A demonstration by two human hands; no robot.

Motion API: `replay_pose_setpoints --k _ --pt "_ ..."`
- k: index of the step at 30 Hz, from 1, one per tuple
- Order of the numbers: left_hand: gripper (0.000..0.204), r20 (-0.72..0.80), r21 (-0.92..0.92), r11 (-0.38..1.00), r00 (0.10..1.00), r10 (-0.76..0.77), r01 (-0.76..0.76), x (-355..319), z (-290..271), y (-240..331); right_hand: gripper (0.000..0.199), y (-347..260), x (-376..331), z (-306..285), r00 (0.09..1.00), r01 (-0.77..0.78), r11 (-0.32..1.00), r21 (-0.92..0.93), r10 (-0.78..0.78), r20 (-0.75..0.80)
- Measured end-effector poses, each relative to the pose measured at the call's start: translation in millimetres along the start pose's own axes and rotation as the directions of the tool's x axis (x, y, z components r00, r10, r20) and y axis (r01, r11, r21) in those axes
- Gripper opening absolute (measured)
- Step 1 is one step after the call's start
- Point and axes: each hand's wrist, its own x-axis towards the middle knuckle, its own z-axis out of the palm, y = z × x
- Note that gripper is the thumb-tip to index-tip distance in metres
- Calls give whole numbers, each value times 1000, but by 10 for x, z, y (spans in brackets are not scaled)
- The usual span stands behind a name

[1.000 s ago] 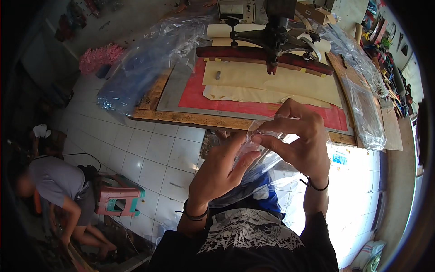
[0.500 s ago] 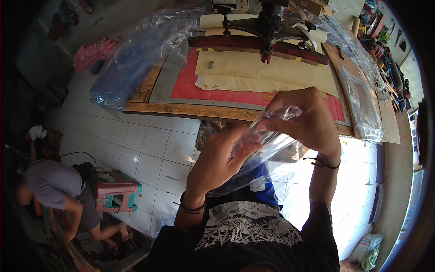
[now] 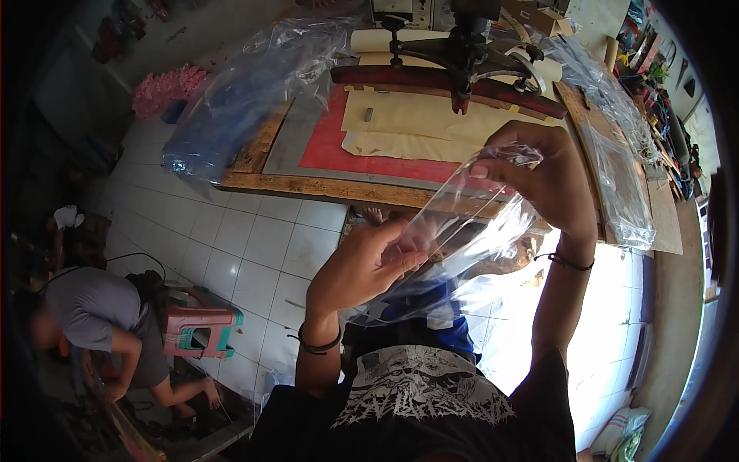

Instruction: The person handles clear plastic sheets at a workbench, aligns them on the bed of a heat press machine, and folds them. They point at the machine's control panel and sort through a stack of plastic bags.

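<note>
A clear plastic sheet (image 3: 462, 212) is stretched slantwise between my hands, above my lap and in front of the bench edge. My left hand (image 3: 362, 266) pinches its lower left part between thumb and fingers. Higher up and to the right, my right hand (image 3: 539, 165) grips the upper edge, thumb against bent fingers. The plastic is wrinkled and shiny, and its lower end hangs toward my shirt. I cannot tell whether it is a single sheet or a flat bag.
Beyond my hands stands a wooden-edged bench (image 3: 323, 187) with a red sheet (image 3: 327, 146), tan paper (image 3: 408, 115) and a dark press bar (image 3: 431, 81). Clear plastic piles (image 3: 239, 100) lie left and right. At lower left a co-worker (image 3: 100, 316) bends beside a pink-and-green stool (image 3: 202, 323).
My hands have moved apart, the right one up and to the right, the left slightly left. The bunched plastic between them is now drawn out flatter.
</note>
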Motion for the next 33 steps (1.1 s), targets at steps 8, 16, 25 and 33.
replay_pose_setpoints --k 8,16,25,33 --pt "16 -154 -107 990 985 76 -93 133 134 136 21 20 107 209 985 143 982 -124 -130 111" --pt "19 -290 -195 976 956 35 -95 35 172 -23 34 106 89 155 961 214 929 -303 -145 236" --pt "29 -243 65 993 967 -77 95 -538 -106 -427 39 360 249 -13 998 6 994 -113 2 62" --pt "19 -57 -15 993 991 -118 117 -292 -77 -170 36 270 351 382 981 76 989 -128 -51 185"
